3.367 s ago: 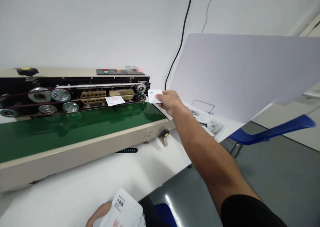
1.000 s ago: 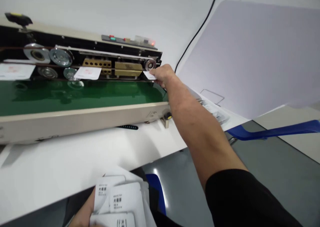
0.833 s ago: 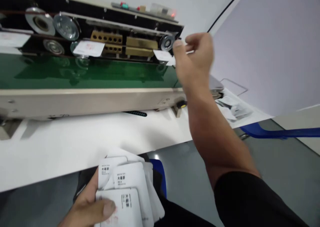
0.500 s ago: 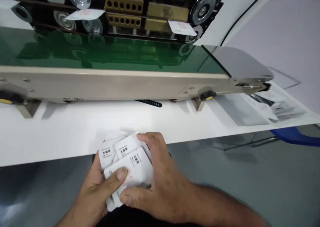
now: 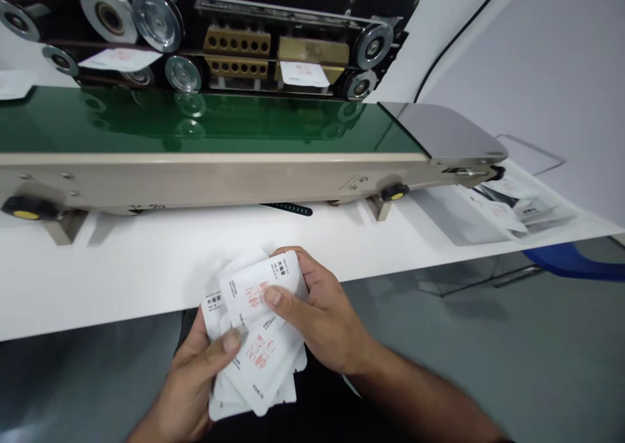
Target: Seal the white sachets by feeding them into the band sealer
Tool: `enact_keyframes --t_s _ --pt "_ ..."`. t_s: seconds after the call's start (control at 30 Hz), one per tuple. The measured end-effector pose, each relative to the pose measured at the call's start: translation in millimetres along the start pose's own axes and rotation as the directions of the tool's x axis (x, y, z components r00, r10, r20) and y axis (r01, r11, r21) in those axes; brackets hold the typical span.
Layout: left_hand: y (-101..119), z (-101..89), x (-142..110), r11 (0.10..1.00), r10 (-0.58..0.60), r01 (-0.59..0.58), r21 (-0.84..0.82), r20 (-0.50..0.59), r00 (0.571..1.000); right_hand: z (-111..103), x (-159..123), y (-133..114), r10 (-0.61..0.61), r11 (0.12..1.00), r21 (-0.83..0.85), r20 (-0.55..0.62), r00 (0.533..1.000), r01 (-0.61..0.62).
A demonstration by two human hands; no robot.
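In my left hand (image 5: 195, 368) is a fanned stack of white tea sachets (image 5: 261, 358) with red and black print, the thumb pressed on top. My right hand (image 5: 317, 306) pinches one sachet (image 5: 251, 290) at the upper right of the stack, thumb on its printed face. That sachet overlaps the others, with its black lettering towards the top. The fingers under the stack are mostly hidden. Both hands are just in front of the white table's (image 5: 161, 260) near edge.
Beyond the table edge runs a sealing machine with a green conveyor belt (image 5: 263, 127). Two sachets, one at the right (image 5: 305, 74) and one at the left (image 5: 120, 58), hang in its band. A tray (image 5: 459, 225) of sachets stands at the right, above a blue chair (image 5: 571, 264).
My right hand has gone from cupping the stack's side to pinching one sachet on top. The red print now shows. The sachets in the machine have shifted left, and the view has moved slightly.
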State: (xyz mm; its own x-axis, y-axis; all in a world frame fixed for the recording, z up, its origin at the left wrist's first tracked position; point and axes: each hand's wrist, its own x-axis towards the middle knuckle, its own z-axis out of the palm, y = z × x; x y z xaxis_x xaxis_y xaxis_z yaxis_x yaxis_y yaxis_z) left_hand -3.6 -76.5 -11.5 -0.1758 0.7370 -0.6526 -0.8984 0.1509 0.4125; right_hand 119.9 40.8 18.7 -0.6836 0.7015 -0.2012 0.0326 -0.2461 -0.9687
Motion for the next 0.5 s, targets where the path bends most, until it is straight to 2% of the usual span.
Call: enact_keyframes --t_s 0.2,0.3,0.4,0.5 --pt "2.4 3.8 -2.6 0.999 -0.010 0.010 0.031 -0.005 1.000 3.8 -3.5 -0.9 -0.009 1.000 -0.022 0.029 1.000 0.010" --pt "2.2 3.5 -4.7 0.998 0.014 -0.013 0.056 -0.015 1.000 5.2 -7.1 5.1 -0.031 0.999 -0.025 -0.059 0.998 0.029" --pt "1.3 3.2 -6.8 0.997 0.035 -0.034 0.074 -0.017 0.999 7.7 -7.0 10.8 -0.094 0.990 0.089 -0.166 0.982 0.110" --pt "0.8 1.0 -9.8 0.998 0.015 -0.014 0.063 -0.006 1.000 9.7 -6.3 10.7 -0.146 0.971 0.158 -0.196 0.970 0.178"
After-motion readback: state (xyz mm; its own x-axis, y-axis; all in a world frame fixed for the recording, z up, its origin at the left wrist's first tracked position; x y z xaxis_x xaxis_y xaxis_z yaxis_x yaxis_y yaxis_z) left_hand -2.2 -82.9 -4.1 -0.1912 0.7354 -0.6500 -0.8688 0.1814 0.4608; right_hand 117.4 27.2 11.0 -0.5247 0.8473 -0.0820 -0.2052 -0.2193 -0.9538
